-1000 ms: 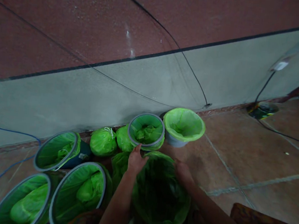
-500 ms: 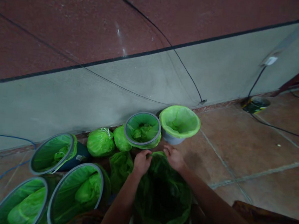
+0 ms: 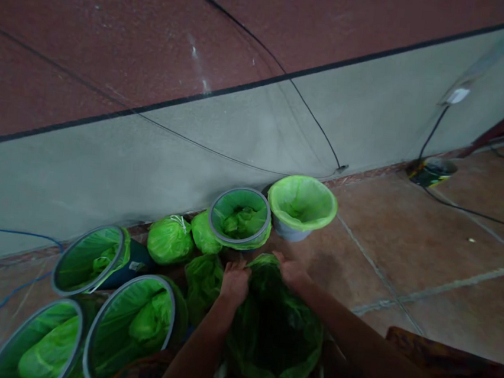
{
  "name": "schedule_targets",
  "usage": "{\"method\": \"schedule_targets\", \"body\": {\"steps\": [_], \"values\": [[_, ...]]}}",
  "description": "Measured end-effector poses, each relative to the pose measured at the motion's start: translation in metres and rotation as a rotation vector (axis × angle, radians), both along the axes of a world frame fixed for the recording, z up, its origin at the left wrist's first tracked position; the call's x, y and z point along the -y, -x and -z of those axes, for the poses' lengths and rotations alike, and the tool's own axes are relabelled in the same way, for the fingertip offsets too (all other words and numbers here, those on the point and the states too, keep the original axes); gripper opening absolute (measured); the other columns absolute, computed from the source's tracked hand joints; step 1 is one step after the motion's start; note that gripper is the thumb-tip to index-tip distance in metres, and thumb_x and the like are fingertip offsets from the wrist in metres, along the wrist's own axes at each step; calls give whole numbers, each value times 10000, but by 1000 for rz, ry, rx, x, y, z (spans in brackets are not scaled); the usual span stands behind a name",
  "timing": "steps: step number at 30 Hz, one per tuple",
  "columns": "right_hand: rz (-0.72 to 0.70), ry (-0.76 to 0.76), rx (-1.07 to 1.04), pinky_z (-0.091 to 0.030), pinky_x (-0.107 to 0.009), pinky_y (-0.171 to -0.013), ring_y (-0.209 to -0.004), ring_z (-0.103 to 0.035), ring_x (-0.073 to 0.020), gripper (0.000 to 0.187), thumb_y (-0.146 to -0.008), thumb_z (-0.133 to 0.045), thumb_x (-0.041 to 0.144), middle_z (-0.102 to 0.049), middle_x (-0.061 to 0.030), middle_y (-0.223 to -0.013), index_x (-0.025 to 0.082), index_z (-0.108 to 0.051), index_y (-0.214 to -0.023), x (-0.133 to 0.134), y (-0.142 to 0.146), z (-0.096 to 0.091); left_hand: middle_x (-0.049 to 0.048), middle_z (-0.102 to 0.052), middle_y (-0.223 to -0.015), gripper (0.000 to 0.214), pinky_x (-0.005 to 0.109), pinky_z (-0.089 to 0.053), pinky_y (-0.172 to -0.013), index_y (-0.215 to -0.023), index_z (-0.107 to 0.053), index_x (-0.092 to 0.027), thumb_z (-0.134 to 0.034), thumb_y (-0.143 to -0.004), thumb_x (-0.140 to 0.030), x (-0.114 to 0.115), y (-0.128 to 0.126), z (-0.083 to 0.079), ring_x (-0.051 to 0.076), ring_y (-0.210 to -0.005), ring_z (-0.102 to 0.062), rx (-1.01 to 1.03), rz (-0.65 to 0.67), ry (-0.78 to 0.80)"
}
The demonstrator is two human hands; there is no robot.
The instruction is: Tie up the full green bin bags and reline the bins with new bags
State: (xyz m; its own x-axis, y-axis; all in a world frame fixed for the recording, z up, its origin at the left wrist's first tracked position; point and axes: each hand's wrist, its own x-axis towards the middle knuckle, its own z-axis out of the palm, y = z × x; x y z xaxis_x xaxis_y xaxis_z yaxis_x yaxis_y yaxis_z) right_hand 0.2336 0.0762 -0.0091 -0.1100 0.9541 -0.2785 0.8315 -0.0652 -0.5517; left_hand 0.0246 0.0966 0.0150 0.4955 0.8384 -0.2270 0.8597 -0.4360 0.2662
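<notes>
Both our hands are on the far rim of the dark bag (image 3: 276,334), which sits open-mouthed right below them, btwn our forearms. Left hand (image 3: 235,281) is knuckles-up, fingers curled down over the rim and pinching the film. Right hand (image 3: 292,271) lies on the rim just beside it; whether it grips or only presses, we can't tell.

Step in hand, as we judge it: working the bag's far edge, hands near each other but not touching. Any next move w/ this rim calls for a firm pinch on both sides and an even pull, since the film is thin and slack.

Room is tight ahead. Just beyond our fingertips stands a ringed bin (image 3: 240,217), w/ a lined bin (image 3: 301,204) beyond the right hand, both close to the wall (image 3: 147,161). Left of the left hand lie a loose bag (image 3: 202,282) and a tied bag (image 3: 170,239), then a big bin (image 3: 132,320) near the forearm. Right of the right hand the floor (image 3: 406,251) is bare tile, the widest way out.
</notes>
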Motion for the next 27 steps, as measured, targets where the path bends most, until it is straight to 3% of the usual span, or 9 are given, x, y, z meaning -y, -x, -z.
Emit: {"method": "schedule_targets", "body": {"steps": [4,8,12,18,22,27], "values": [[33,-39,-50,-434,-338,-993,-1168,-589,-249,587,-849,-524,265,-590,-164,-1323,100,-426,-1405,-2,-7,-4,43,-550,-1364,208,400,-368,-1063,-775,-720,-214,-585,-714,-68,-6,-3,-11,230,-1224,-516,173,-149,16],[81,-115,-64,-428,-334,-1007,-1184,-577,-234,494,-929,-431,420,-615,-137,-1295,131,-533,-1315,-17,-5,-10,68,-667,-1180,234,277,-447,-972,-1014,-684,-191,-493,-879,-195,-23,-19,-17,152,-1091,-609,308,-375,34],[-14,-86,59,-468,-318,-908,-1047,-647,-224,405,-968,-360,411,-696,-105,-1148,189,-631,-1170,-27,7,-11,69,-729,-1006,358,298,-484,-862,-988,-677,-205,-360,-970,-371,-30,-33,-14,189,-949,-671,115,-268,90],[-126,-135,143,-477,-267,-824,-959,-665,-190,412,-1002,-283,370,-705,-100,-1072,190,-622,-1152,-23,10,3,72,-718,-998,370,294,-478,-826,-971,-648,-212,-334,-974,-409,-20,-32,-6,200,-962,-669,-120,-103,44],[-154,-146,170,-475,-272,-858,-1018,-648,-203,399,-998,-310,341,-673,-122,-1130,160,-590,-1217,-21,8,8,69,-716,-1009,297,286,-478,-819,-1008,-628,-211,-370,-963,-351,-20,-33,-3,191,-966,-667,-165,-107,54],[-159,-64,191,-475,-256,-801,-989,-657,-221,358,-954,-418,260,-651,-160,-1167,120,-561,-1252,-21,10,0,67,-722,-991,253,303,-488,-820,-1006,-631,-222,-430,-936,-360,-19,-32,-1,207,-966,-670,-157,-165,56]]}}
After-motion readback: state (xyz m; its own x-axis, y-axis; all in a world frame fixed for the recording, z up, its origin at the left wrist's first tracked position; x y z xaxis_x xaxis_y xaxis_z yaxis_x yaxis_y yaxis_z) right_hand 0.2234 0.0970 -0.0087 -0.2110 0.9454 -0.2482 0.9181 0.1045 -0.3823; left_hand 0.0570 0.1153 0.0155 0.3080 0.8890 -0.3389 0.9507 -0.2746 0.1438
